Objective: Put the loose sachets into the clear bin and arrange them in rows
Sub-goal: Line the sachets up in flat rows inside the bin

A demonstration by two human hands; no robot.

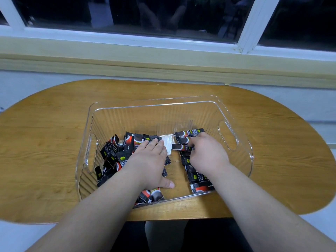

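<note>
Right fingers pinching one sachet, left fingers flat, one clear bin

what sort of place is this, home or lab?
Likely a home or office room, at night: a wooden table below a white-framed window with dark glass. The clear bin of sachets suggests a tidying chore, not a workshop.

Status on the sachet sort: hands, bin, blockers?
Left hand flat on the loose pile in the clear bin. Right hand pinching one sachet at the right-side row. No obstruction visible.
</note>
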